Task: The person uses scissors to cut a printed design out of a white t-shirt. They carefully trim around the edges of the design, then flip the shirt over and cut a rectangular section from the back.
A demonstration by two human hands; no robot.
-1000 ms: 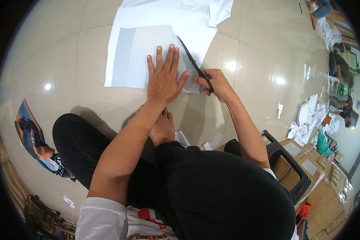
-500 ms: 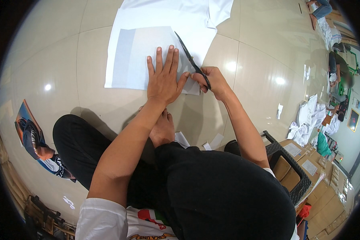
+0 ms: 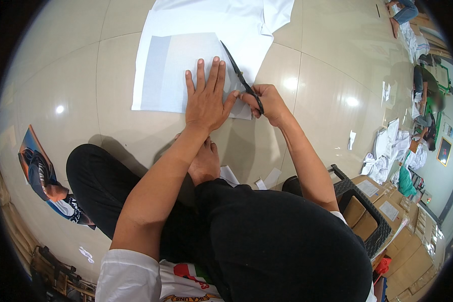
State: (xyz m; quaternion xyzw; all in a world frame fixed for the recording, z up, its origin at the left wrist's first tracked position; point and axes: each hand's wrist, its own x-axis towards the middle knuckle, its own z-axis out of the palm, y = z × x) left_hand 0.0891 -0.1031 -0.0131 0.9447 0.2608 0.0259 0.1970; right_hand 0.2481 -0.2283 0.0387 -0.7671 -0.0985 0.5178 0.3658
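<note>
A white garment [image 3: 201, 17] with a sleeve at its far right lies spread on the tiled floor. Over its near part is a thin greyish rectangular panel [image 3: 178, 53]; whether it is cloth or paper I cannot tell. My left hand [image 3: 205, 103] presses flat on this panel with its fingers spread. Black scissors [image 3: 233, 63] are in my right hand [image 3: 271, 104], fingers and thumb at the handle loops. Their blades look closed and point away from me along the panel's right side. Thumb and scissor handle are close together near the panel's near right corner.
My bare foot [image 3: 205, 163] rests just below the garment, beside white scraps [image 3: 272, 178]. At left lies a printed picture sheet [image 3: 31, 143]. On the right stand a black plastic frame [image 3: 382, 236] and cardboard boxes [image 3: 407, 256]. White fabric piles [image 3: 385, 151] and other people are farther off.
The scissors have tilted very slightly, their handle end dipping a little toward me and left. My left hand, the panel and the garment look unchanged.
</note>
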